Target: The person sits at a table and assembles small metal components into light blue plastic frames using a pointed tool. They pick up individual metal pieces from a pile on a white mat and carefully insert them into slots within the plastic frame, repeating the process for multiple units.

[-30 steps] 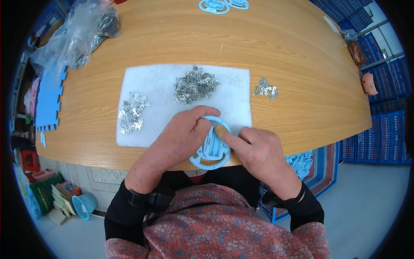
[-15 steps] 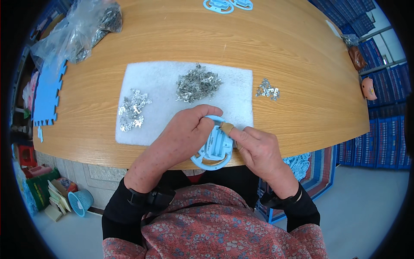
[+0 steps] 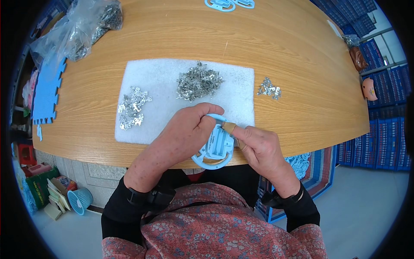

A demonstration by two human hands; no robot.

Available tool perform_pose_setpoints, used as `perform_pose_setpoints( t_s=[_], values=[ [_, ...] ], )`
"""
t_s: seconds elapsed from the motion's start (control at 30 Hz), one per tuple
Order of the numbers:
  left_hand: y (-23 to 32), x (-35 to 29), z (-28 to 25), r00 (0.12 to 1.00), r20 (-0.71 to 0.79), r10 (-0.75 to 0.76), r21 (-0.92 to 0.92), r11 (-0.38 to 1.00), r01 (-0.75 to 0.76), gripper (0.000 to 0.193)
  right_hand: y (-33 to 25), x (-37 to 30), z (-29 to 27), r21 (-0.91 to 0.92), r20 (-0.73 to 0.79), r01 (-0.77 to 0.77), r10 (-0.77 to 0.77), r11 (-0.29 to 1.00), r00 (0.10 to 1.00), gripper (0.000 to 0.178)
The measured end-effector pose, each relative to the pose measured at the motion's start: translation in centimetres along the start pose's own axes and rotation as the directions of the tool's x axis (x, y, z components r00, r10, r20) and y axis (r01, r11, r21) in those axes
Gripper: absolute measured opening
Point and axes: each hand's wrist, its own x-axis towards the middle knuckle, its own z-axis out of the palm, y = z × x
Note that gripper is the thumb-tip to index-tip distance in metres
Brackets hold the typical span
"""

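Note:
A light-blue plastic toy steering-wheel shell [image 3: 220, 144] with a rectangular battery compartment is held just over the table's front edge. My left hand [image 3: 189, 127] grips its upper left rim between thumb and fingers. My right hand [image 3: 261, 144] is closed at its right side, the index finger, wrapped in tan tape, pressing at the compartment's upper end. Any small piece beneath that fingertip is hidden. Beyond my hands, a white fibre pad [image 3: 159, 73] carries a large heap of small metal contact plates [image 3: 199, 82] and a smaller heap of metal plates [image 3: 133, 108] at its left.
More metal plates [image 3: 269, 88] lie on the wooden table [image 3: 302, 121] right of the pad. Similar blue shells [image 3: 221, 4] lie at the far edge. A clear plastic bag of metal pieces [image 3: 82, 34] and a blue foam mat [image 3: 46, 95] are at left. A crate [image 3: 319, 172] stands below right.
Both hands remain on the blue shell, with the taped fingertip still at its compartment. Hands and shell have shifted only very slightly.

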Motion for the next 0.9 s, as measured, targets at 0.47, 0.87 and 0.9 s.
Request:
perform_pose_setpoints(
  t_s=[0.47,0.87,0.9],
  values=[
    [-0.1,-0.2,0.1,1.000,-0.009,0.018,0.042,0.999,-0.017,0.035,-0.5,0.7,-1.2,0.009,0.114,-0.043,0.042,0.999,0.993,0.032],
    [0.2,-0.1,0.1,1.000,0.006,-0.003,0.034,0.999,0.003,0.037,0.4,0.2,-0.5,0.151,0.042,-0.045,0.039,0.988,0.998,0.031],
    [0.1,-0.1,0.1,1.000,0.003,0.001,0.035,0.999,-0.002,0.037,0.4,0.2,-0.6,0.153,0.049,-0.048,0.041,0.987,0.998,0.031]
  ],
)
